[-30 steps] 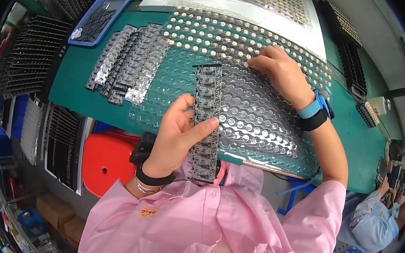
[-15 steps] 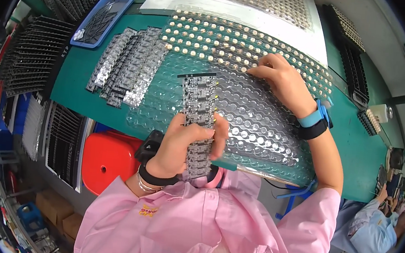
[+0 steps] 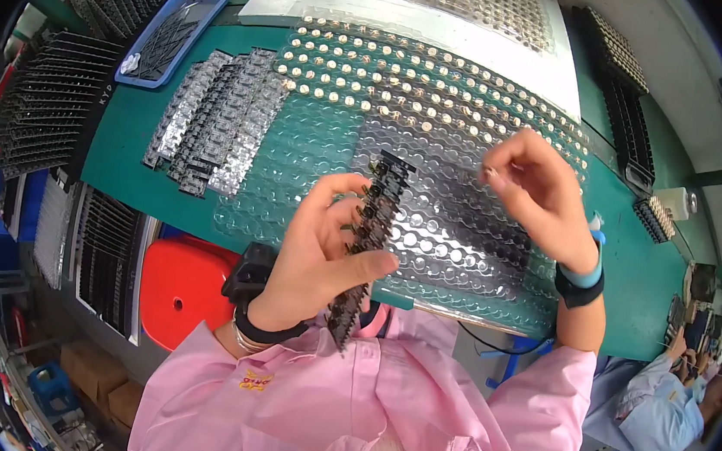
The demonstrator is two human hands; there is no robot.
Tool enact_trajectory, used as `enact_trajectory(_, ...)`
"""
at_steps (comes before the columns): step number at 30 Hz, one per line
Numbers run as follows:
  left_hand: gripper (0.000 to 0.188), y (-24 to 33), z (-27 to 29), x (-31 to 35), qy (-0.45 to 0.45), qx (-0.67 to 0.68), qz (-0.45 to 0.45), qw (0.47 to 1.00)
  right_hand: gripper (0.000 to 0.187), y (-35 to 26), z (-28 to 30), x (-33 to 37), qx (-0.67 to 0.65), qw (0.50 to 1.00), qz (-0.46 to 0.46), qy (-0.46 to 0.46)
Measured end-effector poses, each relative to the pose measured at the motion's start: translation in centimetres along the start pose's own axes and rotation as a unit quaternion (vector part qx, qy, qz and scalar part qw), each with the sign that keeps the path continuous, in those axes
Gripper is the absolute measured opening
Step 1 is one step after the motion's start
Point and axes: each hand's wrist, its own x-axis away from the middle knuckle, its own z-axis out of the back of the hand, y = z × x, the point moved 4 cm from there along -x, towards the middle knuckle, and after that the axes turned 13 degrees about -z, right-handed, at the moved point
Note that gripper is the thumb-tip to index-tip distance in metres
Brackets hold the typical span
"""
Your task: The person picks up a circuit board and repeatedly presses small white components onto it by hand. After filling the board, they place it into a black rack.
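Over the counter's (image 3: 114, 171) near edge, the left hand (image 3: 303, 263) is clasping a tilted circuit-board strip (image 3: 379, 208); curled above the clear tray (image 3: 448, 182), the right hand (image 3: 554, 211) is hovering, its grip unclear.

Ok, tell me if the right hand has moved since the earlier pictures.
Yes. Judged against the clear tray, the right hand has drawn away from the round pieces, toward the person and to the right.
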Motion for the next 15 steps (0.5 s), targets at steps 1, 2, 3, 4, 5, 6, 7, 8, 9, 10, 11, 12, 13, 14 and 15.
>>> enact_trajectory(1,0.031,-0.1,-0.3,-0.1,-0.001,0.001,0.003,1.0,0.008,-0.3,0.0,0.8,-0.077,0.997,0.01,-0.003)
enact_trajectory(2,0.031,-0.3,-0.7,-0.2,-0.011,0.007,0.014,1.0,0.008,-0.6,0.0,1.4,-0.154,0.988,0.021,-0.005)
enact_trajectory(3,0.03,-0.5,-1.2,-0.2,-0.021,0.013,0.025,0.999,0.008,-1.1,0.0,1.9,-0.155,0.988,0.02,-0.002)
enact_trajectory(4,0.03,-0.7,-1.7,-0.3,-0.03,0.018,0.036,0.999,0.008,-1.7,-0.1,2.2,-0.187,0.982,0.005,-0.012)
enact_trajectory(5,0.03,-0.7,-2.3,-0.5,-0.034,0.018,0.039,0.999,0.008,-2.1,-0.1,2.5,-0.217,0.976,-0.009,-0.02)
enact_trajectory(6,0.03,-0.5,-2.9,-0.7,-0.015,0.043,0.045,0.998,0.009,-2.3,-0.2,2.6,-0.248,0.968,-0.023,-0.029)
enact_trajectory(7,0.029,-0.4,-3.5,-0.8,0.005,0.067,0.052,0.996,0.009,-2.2,-0.3,2.7,-0.249,0.968,-0.023,-0.026)
enact_trajectory(8,0.028,-0.4,-3.7,-0.9,0.025,0.091,0.057,0.994,0.01,-2.0,-0.4,2.6,-0.261,0.964,-0.036,-0.026)
enact_trajectory(9,0.028,-0.6,-3.8,-0.8,0.025,0.091,0.058,0.994,0.011,-1.7,-0.5,2.5,-0.274,0.96,-0.048,-0.027)
enact_trajectory(10,0.027,-0.7,-3.9,-0.8,0.01,0.072,0.04,0.997,0.013,-1.5,-0.5,2.5,-0.285,0.956,-0.06,-0.027)
enact_trajectory(11,0.026,-0.8,-4.0,-0.7,-0.003,0.053,0.021,0.998,0.013,-1.2,-0.5,2.6,-0.285,0.956,-0.061,-0.027)
enact_trajectory(12,0.025,-0.8,-4.0,-0.7,-0.016,0.034,0.002,0.999,0.014,-1.0,-0.5,2.6,-0.293,0.954,-0.057,-0.032)
enact_trajectory(13,0.025,-0.9,-4.1,-0.6,-0.016,0.034,0.002,0.999,0.016,-0.7,-0.5,2.5,-0.3,0.952,-0.053,-0.038)
enact_trajectory(14,0.024,-0.9,-4.3,-0.6,-0.026,0.028,-0.004,0.999,0.017,-0.6,-0.5,2.5,-0.307,0.949,-0.049,-0.044)
enact_trajectory(15,0.024,-0.9,-4.4,-0.5,-0.035,0.021,-0.011,0.999,0.017,-0.5,-0.6,2.5,-0.307,0.949,-0.049,-0.045)
